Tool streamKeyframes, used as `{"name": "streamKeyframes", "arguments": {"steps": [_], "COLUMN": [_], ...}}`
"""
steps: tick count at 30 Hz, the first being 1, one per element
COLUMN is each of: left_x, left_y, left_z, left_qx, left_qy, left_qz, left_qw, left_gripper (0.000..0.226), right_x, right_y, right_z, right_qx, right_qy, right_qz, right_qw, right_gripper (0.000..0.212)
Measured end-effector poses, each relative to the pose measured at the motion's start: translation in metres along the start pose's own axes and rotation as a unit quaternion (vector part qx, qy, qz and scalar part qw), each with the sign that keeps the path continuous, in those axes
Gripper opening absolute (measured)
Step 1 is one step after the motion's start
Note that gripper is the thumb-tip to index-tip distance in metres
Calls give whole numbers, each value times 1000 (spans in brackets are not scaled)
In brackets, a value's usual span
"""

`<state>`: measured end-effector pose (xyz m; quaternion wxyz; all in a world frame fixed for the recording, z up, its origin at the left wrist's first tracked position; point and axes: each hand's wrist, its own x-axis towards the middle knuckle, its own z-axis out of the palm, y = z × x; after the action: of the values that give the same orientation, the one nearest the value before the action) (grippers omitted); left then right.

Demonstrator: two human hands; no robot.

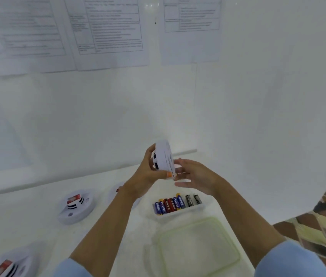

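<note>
Nearest, low left of the hands, a smoke detector (8, 266) is sitting at the counter (38, 226)'s front edge, with a second detector (77, 205) lying farther in. The left hand (148, 173) is gripping a white detector (163, 154) tilted on edge above open counter. The right hand (197, 176) is hovering, fingers spread, just beside its rim. Below them a battery tray (178, 214) and a translucent lid (196, 252) are lying toward the counter's right edge.
</note>
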<state>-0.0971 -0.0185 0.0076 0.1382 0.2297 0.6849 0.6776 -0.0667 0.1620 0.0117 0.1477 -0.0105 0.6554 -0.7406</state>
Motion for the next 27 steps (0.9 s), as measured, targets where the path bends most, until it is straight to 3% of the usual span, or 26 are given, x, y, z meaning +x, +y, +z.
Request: {"name": "streamKeyframes", "arguments": {"steps": [3, 6, 13, 24, 27], "left_x": [9, 9, -8, -21, -20], "left_y": [0, -1, -12, -34, -36], "left_z": [12, 17, 24, 24, 22], "left_qx": [1, 26, 104, 138, 147], "left_qy": [-1, 11, 43, 131, 130], "left_qz": [28, 33, 31, 39, 40], "left_qw": [1000, 999, 993, 981, 980], "left_gripper": [106, 107, 114, 105, 99], "right_x": [3, 7, 14, 18, 16], "right_y": [2, -3, -5, 14, 13], "right_z": [-3, -13, -32, -18, -17], "right_qx": [58, 112, -77, -70, -133], "right_qy": [-62, -75, -43, -51, -46], "right_qz": [-10, -25, -25, -1, 0], "right_qw": [996, 991, 996, 996, 990], "right_gripper": [40, 42, 32, 28, 41]}}
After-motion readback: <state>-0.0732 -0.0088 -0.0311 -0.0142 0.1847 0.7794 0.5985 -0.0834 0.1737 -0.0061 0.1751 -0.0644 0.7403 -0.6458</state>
